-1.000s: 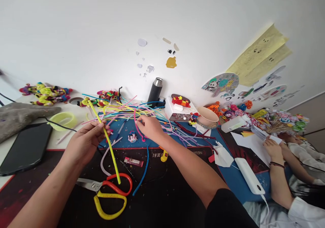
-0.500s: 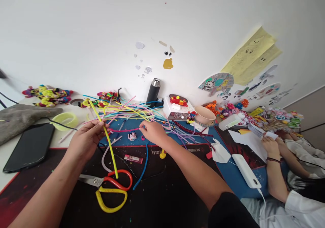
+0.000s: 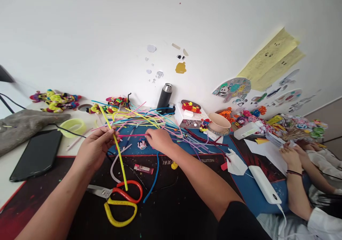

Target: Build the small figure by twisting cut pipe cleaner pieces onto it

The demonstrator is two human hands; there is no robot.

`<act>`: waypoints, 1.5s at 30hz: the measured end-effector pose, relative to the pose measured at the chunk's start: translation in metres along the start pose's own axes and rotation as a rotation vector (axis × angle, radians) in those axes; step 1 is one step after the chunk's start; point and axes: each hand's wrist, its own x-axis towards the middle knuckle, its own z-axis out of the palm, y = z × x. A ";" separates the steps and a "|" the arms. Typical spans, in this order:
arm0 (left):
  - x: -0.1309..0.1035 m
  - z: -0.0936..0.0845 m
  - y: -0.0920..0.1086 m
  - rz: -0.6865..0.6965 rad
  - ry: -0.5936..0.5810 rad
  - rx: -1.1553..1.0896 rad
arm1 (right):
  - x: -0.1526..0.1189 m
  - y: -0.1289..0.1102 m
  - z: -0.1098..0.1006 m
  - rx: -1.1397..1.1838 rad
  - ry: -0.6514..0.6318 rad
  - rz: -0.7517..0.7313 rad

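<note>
My left hand [image 3: 97, 143] is closed, pinching a yellow pipe cleaner [image 3: 121, 161] that slants down over the red handle of the scissors. A pink pipe cleaner [image 3: 132, 136] runs level from the fingers of that hand across to my right hand [image 3: 159, 139], which grips its other end. Where the pink and yellow stems meet is hidden by my left fingers. Below lie the scissors [image 3: 121, 213] with one red and one yellow handle, a blue pipe cleaner [image 3: 153, 183] and a small red-and-white packet [image 3: 143, 168]. A small pink-and-white figure [image 3: 141, 144] sits between my hands.
Behind my hands spreads a heap of coloured pipe cleaners [image 3: 144, 120], with a black flask [image 3: 164, 99] by the wall. A phone [image 3: 37, 154] lies left. On the right are a beige bowl [image 3: 219, 123], a white power bank [image 3: 264, 184] and a co-worker's hands [image 3: 292, 158].
My hands have come closer together, and the pink pipe cleaner between them looks shorter and straighter. The whole view has shifted slightly, so things appear further right.
</note>
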 end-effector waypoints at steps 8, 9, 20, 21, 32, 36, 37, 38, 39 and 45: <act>-0.001 0.000 -0.002 -0.015 -0.023 -0.004 | 0.013 0.021 -0.015 0.124 0.116 0.128; -0.001 -0.001 -0.002 -0.017 -0.028 -0.002 | 0.017 0.026 -0.015 0.139 0.132 0.143; -0.001 -0.001 -0.007 -0.036 -0.036 0.034 | 0.032 0.061 -0.016 0.380 0.342 0.270; -0.001 -0.001 -0.007 -0.039 -0.038 0.037 | 0.030 0.062 -0.013 0.398 0.353 0.269; -0.002 0.002 -0.006 -0.024 -0.044 0.049 | 0.023 0.065 -0.006 0.450 0.368 0.261; -0.002 0.002 -0.007 -0.025 -0.056 0.057 | 0.023 0.067 -0.007 0.415 0.353 0.245; -0.002 0.002 -0.007 -0.025 -0.058 0.058 | 0.023 0.068 -0.007 0.406 0.352 0.239; -0.003 0.002 -0.007 -0.025 -0.060 0.059 | 0.024 0.069 -0.006 0.398 0.351 0.233; -0.003 0.002 -0.007 -0.024 -0.060 0.060 | 0.024 0.070 -0.006 0.392 0.352 0.229; -0.005 0.004 -0.005 -0.026 -0.068 0.066 | 0.035 0.072 -0.005 0.394 0.361 0.245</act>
